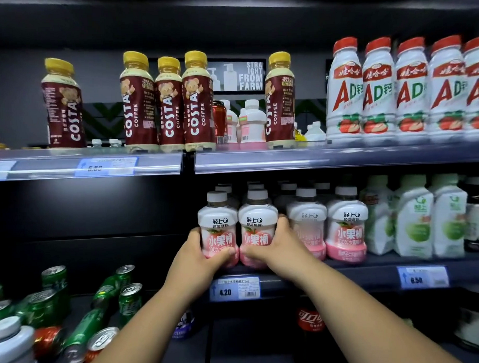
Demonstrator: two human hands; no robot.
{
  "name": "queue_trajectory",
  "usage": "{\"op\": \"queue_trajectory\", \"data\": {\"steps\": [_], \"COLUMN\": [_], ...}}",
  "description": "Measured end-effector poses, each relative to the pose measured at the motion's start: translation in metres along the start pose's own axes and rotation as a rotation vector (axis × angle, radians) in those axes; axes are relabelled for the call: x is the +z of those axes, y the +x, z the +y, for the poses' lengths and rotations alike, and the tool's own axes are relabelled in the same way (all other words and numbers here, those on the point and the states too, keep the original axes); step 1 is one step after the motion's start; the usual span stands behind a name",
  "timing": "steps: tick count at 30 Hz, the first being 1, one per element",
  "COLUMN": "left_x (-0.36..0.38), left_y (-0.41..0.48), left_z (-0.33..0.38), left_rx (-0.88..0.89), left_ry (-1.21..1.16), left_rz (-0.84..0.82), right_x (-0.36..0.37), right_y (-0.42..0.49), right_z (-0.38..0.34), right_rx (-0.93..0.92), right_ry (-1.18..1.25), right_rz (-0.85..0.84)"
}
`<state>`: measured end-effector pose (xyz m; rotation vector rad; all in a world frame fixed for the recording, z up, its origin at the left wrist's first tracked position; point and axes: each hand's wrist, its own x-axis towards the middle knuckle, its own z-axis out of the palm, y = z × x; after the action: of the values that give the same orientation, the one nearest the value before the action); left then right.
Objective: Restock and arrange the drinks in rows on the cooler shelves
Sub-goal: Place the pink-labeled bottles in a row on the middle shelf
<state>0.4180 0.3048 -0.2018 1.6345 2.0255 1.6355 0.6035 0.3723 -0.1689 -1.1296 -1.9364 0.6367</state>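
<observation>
Shelf (pixel 331 278) front: bottles (pixel 220 220) between curled fingers (pixel 282 223)

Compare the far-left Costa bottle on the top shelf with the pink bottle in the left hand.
The Costa bottle has a yellow cap and dark red label; the pink bottle has a white cap and white-and-pink label. The Costa bottle is taller-looking and slimmer, the pink bottle squat. The Costa bottle stands untouched; the left hand grips the pink bottle. The right hand grips a second pink bottle. Both stand upright.
</observation>
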Motion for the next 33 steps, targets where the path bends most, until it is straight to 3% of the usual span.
{"op": "queue_trajectory", "data": {"steps": [5, 10, 15, 23, 25, 28, 33], "left_x": [0.001, 0.001, 0.006, 0.014, 0.016, 0.028, 0.048], "left_y": [-0.004, -0.008, -0.011, -0.016, -0.020, -0.035, -0.057], "left_z": [0.004, 0.003, 0.010, 0.016, 0.008, -0.001, 0.010], "left_rx": [0.011, -0.005, 0.002, 0.034, 0.076, 0.200, 0.633], "left_ry": [0.016, 0.034, 0.078, 0.170, 0.305, 0.608, 0.727], "left_rz": [0.021, 0.053, 0.077, -0.028, -0.017, 0.135, 0.268], "right_x": [0.002, -0.006, -0.021, -0.028, -0.030, -0.034, -0.056], "right_y": [-0.002, -0.010, -0.029, -0.048, -0.053, -0.056, -0.046], "right_z": [0.001, 0.011, 0.033, 0.058, 0.063, 0.076, 0.095], "right_rx": [-0.008, -0.078, -0.149, -0.329, -0.331, -0.247, -0.020], "right_ry": [-0.120, 0.011, 0.158, -0.005, -0.120, -0.300, -0.251], "right_rz": [0.040, 0.008, 0.143, 0.355, 0.386, 0.361, 0.395]}}
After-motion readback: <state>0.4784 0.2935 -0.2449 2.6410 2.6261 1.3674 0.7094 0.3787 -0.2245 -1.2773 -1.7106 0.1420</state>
